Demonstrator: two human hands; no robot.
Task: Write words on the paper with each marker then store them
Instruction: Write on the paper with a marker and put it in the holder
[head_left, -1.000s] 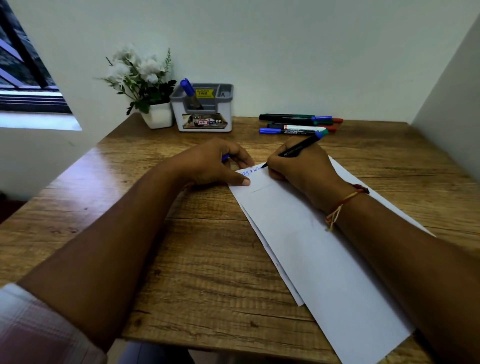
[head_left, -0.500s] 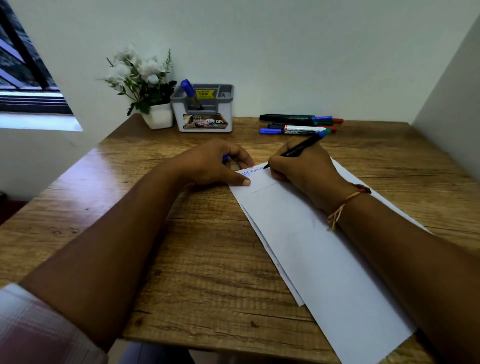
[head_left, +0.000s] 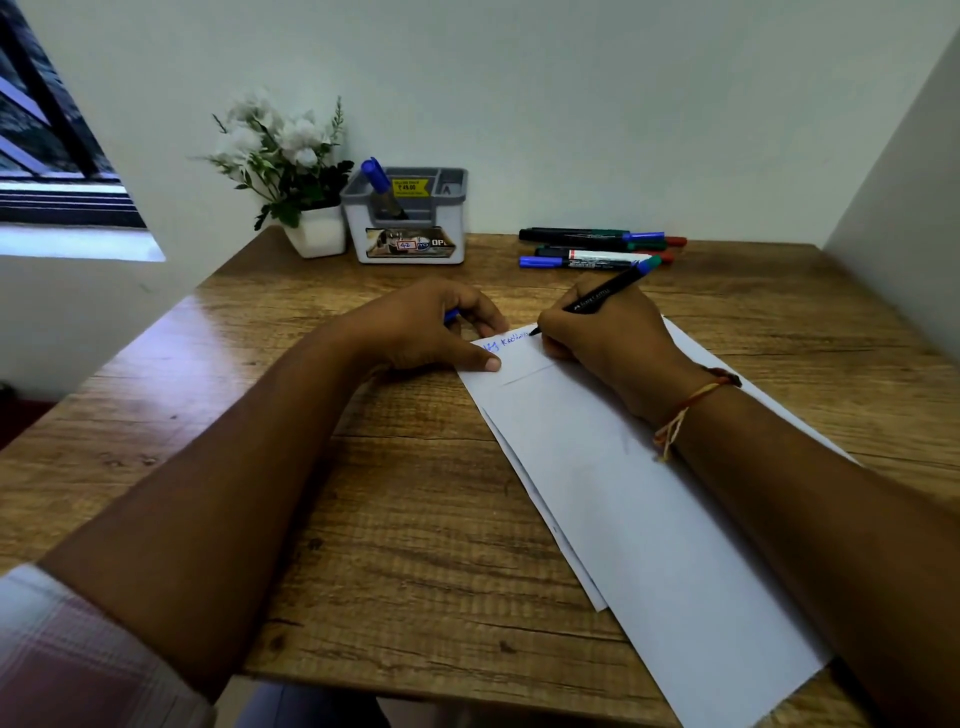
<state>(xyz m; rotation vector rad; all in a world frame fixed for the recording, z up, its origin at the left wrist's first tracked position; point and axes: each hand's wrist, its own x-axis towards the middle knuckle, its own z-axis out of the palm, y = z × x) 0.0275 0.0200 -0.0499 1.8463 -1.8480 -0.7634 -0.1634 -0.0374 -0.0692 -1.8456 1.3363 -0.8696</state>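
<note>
Black marker (head_left: 597, 298) slanted, tip touching white paper (head_left: 597, 467).

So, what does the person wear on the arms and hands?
The left arm has a pale checked sleeve, pinkish and white, ending near the elbow. The right wrist carries a thread bracelet of red, orange and yellow strands with a dark bead. No ring shows on the left hand or the right hand. No sleeve of the right arm is in view.
</note>
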